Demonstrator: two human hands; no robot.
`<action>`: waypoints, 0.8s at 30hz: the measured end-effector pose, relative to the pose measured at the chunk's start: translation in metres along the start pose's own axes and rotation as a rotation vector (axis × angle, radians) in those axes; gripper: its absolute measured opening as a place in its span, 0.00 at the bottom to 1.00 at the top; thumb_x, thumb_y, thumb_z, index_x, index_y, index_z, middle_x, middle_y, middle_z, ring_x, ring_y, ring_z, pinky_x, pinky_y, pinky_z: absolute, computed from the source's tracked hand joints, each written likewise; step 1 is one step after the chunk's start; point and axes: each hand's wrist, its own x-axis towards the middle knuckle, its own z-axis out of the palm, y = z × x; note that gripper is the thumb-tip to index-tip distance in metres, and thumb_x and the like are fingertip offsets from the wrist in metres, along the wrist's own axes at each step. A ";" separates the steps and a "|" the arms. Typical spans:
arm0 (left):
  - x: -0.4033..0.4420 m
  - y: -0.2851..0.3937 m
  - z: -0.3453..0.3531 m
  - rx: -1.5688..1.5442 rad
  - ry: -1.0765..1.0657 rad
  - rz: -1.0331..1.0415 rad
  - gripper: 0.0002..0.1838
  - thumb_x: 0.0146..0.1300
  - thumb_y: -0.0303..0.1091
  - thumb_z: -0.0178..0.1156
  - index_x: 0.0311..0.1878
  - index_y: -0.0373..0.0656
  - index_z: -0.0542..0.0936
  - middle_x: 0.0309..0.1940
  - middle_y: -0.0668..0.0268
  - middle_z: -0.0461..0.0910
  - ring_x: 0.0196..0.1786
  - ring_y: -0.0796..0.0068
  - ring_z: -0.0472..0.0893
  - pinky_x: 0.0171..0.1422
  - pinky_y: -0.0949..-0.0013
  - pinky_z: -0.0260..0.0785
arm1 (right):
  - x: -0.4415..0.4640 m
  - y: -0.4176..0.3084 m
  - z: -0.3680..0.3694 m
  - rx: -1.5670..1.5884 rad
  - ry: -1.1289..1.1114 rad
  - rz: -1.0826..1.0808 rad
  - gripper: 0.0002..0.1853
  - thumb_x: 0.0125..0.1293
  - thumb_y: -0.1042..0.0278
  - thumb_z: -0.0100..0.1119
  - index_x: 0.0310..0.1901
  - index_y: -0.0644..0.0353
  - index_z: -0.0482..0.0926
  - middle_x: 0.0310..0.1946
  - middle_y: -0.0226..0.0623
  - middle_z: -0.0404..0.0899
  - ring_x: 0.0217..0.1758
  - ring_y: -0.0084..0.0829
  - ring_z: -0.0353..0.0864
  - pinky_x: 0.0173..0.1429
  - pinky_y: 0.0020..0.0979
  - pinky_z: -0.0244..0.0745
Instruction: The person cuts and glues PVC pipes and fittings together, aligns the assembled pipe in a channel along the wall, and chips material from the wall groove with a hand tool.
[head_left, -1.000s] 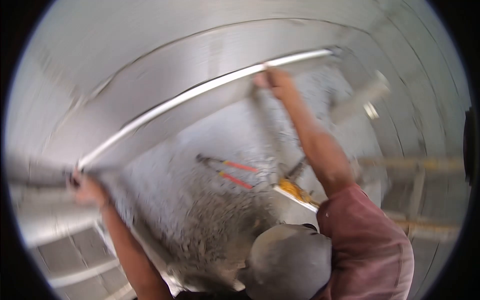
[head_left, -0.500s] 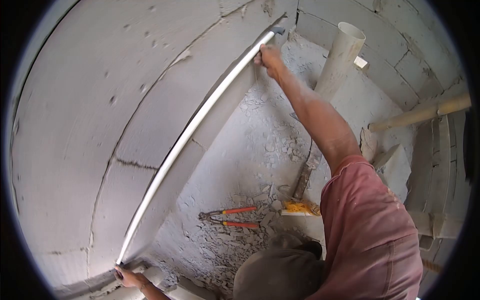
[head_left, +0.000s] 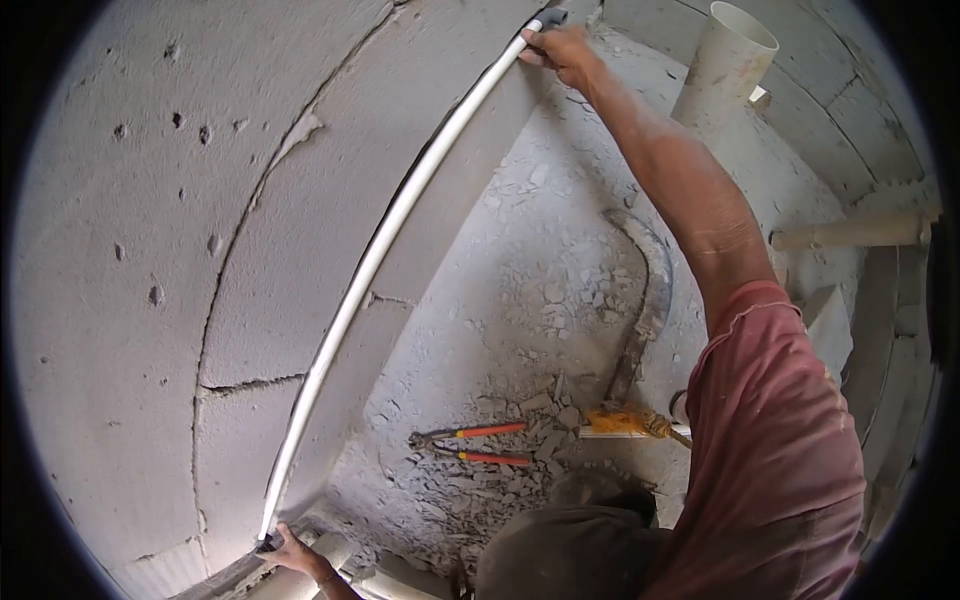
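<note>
A long white pipe [head_left: 370,262] lies along a dark groove in the grey block wall, with a dark grey fitting [head_left: 550,18] at its upper end. My right hand [head_left: 562,52] grips the pipe just below that fitting, fingers against its side. At the lower end, my left hand [head_left: 290,552] has its thumb and fingers at another dark fitting [head_left: 268,543] and the pipe's tip; part of the grip is hidden. Pincers with red and yellow handles [head_left: 480,445] lie on the rubble-strewn floor.
A wide upright pipe [head_left: 728,62] stands at the upper right. On the floor are a curved dusty strip [head_left: 650,290], an orange-bristled brush [head_left: 630,423] and broken chips [head_left: 500,490]. A horizontal pole [head_left: 850,234] juts in at the right.
Since the blurred earliest frame, the view has turned, and the pipe now appears steeper. My right hand has moved closer to the upper fitting. My left hand remains at the lower end.
</note>
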 end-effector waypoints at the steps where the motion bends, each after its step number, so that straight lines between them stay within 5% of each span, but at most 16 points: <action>1: -0.002 0.008 0.012 0.242 0.130 -0.026 0.62 0.55 0.61 0.76 0.76 0.24 0.53 0.71 0.40 0.65 0.69 0.43 0.70 0.74 0.49 0.64 | 0.005 0.005 -0.001 0.025 -0.014 -0.039 0.08 0.65 0.80 0.68 0.41 0.75 0.79 0.40 0.45 0.82 0.36 0.34 0.87 0.36 0.27 0.93; 3: -0.014 0.008 0.014 0.603 0.344 -0.045 0.59 0.54 0.61 0.76 0.72 0.24 0.57 0.65 0.42 0.68 0.63 0.44 0.72 0.69 0.50 0.67 | 0.011 0.002 -0.007 0.067 -0.052 -0.025 0.06 0.66 0.78 0.68 0.39 0.72 0.80 0.39 0.41 0.84 0.35 0.31 0.86 0.31 0.29 0.89; 4: -0.024 0.022 0.024 0.592 0.366 0.003 0.54 0.55 0.58 0.77 0.68 0.26 0.60 0.61 0.45 0.69 0.59 0.47 0.73 0.66 0.51 0.68 | 0.052 0.043 -0.015 0.094 -0.166 0.038 0.07 0.66 0.75 0.68 0.42 0.68 0.82 0.40 0.47 0.85 0.39 0.39 0.87 0.40 0.35 0.88; 7: -0.067 0.076 0.056 0.440 0.309 0.122 0.39 0.56 0.51 0.78 0.58 0.30 0.71 0.49 0.54 0.74 0.48 0.58 0.76 0.56 0.56 0.72 | 0.049 0.028 -0.045 -0.241 -0.321 -0.159 0.07 0.68 0.74 0.67 0.44 0.68 0.82 0.41 0.42 0.84 0.42 0.34 0.86 0.46 0.31 0.89; 9: -0.097 0.123 0.073 0.180 0.194 0.078 0.30 0.57 0.46 0.79 0.50 0.33 0.78 0.41 0.60 0.77 0.40 0.66 0.78 0.49 0.60 0.74 | 0.057 0.026 -0.046 -0.148 -0.376 -0.132 0.08 0.69 0.74 0.66 0.46 0.68 0.82 0.42 0.39 0.83 0.44 0.31 0.85 0.50 0.29 0.90; 10: -0.108 0.150 0.084 -0.076 0.091 -0.107 0.21 0.61 0.37 0.77 0.48 0.33 0.79 0.36 0.66 0.78 0.39 0.75 0.77 0.48 0.70 0.73 | 0.055 0.024 -0.046 -0.073 -0.385 -0.125 0.08 0.70 0.74 0.66 0.47 0.67 0.82 0.43 0.37 0.82 0.45 0.30 0.84 0.52 0.28 0.91; 11: -0.114 0.184 0.095 -0.460 -0.014 -0.204 0.15 0.64 0.31 0.74 0.46 0.34 0.79 0.34 0.68 0.79 0.37 0.80 0.76 0.45 0.75 0.72 | 0.051 0.015 -0.037 -0.002 -0.240 0.081 0.10 0.69 0.77 0.65 0.49 0.70 0.79 0.48 0.41 0.81 0.49 0.33 0.84 0.60 0.27 0.89; 12: -0.113 0.200 0.106 -0.503 -0.033 -0.217 0.11 0.67 0.33 0.71 0.41 0.37 0.80 0.33 0.65 0.81 0.34 0.80 0.80 0.40 0.75 0.75 | 0.045 0.012 -0.032 -0.005 -0.244 0.077 0.10 0.69 0.77 0.65 0.49 0.70 0.79 0.48 0.41 0.81 0.49 0.33 0.84 0.60 0.27 0.89; 18: -0.092 0.251 0.143 -0.514 -0.097 -0.304 0.10 0.67 0.32 0.70 0.36 0.37 0.80 0.26 0.68 0.80 0.27 0.81 0.75 0.35 0.75 0.71 | 0.034 -0.001 -0.031 -0.027 -0.136 0.026 0.10 0.67 0.81 0.65 0.49 0.73 0.79 0.45 0.43 0.82 0.48 0.32 0.85 0.55 0.25 0.90; 21: -0.091 0.250 0.156 -0.634 0.091 -0.381 0.12 0.64 0.32 0.73 0.30 0.37 0.79 0.24 0.68 0.79 0.25 0.78 0.75 0.30 0.74 0.65 | 0.031 0.004 -0.029 -0.063 -0.165 0.005 0.09 0.69 0.78 0.65 0.48 0.69 0.81 0.44 0.39 0.83 0.48 0.29 0.85 0.55 0.24 0.88; 24: -0.094 0.242 0.156 -0.656 -0.001 -0.376 0.11 0.64 0.33 0.72 0.33 0.36 0.82 0.26 0.67 0.80 0.26 0.79 0.75 0.29 0.74 0.62 | 0.059 0.024 -0.060 -0.422 -0.269 -0.202 0.12 0.70 0.73 0.65 0.54 0.61 0.83 0.47 0.35 0.84 0.50 0.31 0.85 0.57 0.32 0.84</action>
